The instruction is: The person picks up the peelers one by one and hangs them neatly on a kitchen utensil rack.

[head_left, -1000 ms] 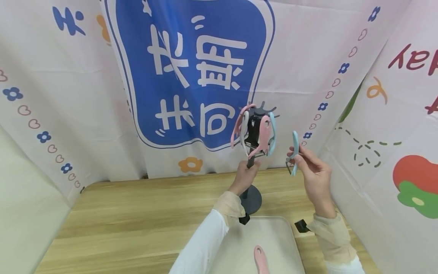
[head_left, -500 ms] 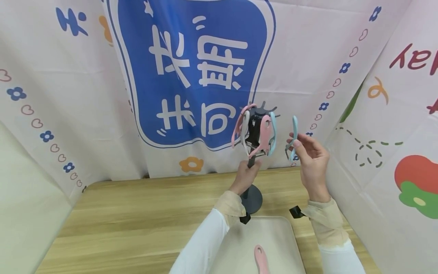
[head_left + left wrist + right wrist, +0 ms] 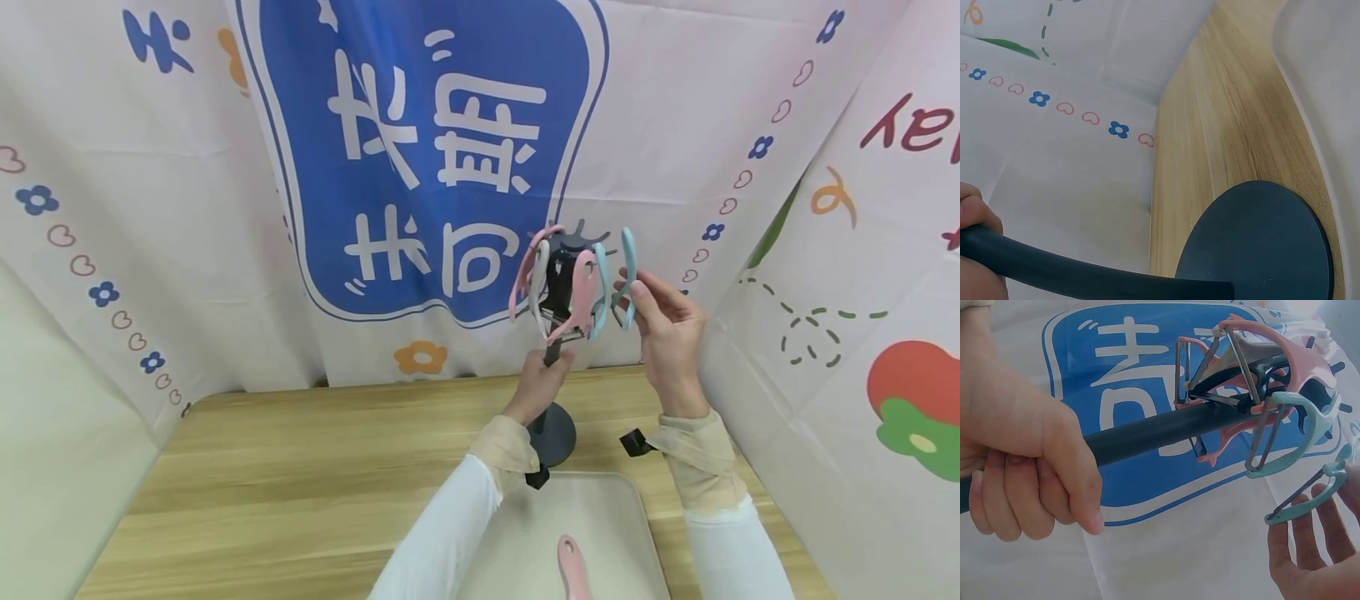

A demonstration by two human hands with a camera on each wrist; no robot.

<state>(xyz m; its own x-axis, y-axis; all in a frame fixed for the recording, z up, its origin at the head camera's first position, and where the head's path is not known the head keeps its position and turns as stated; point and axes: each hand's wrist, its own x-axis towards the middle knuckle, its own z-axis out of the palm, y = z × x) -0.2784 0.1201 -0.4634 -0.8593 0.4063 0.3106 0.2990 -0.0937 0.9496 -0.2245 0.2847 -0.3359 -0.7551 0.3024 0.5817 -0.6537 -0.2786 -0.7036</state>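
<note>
My left hand (image 3: pixel 540 383) grips the dark pole (image 3: pixel 1147 432) of a utensil stand. Hooks (image 3: pixel 576 237) fan out at its top. From them hang several Y-shaped peelers: a pink one (image 3: pixel 582 292) in front, a light-blue one (image 3: pixel 600 287) at the right, and a white one (image 3: pixel 537 279), a black one (image 3: pixel 558 283) and another pink one (image 3: pixel 522 279) further left. Between thumb and fingers, my right hand (image 3: pixel 671 333) pinches a second light-blue peeler (image 3: pixel 629 250), handle up, just right of the hooks. In the right wrist view its blade end (image 3: pixel 1307 505) points toward the pole.
The stand's round base (image 3: pixel 1260 237) rests on the wooden table (image 3: pixel 300 467). In front of it lies a beige tray (image 3: pixel 517 542) holding a pink handle (image 3: pixel 572 567) with a hanging hole, cut off by the frame edge. Printed cloth (image 3: pixel 660 125) hangs close behind the stand.
My right hand has raised the light-blue peeler and carried it leftward, close to the hooks. The left hand keeps its grip on the pole, and the hanging peelers stay as they were.
</note>
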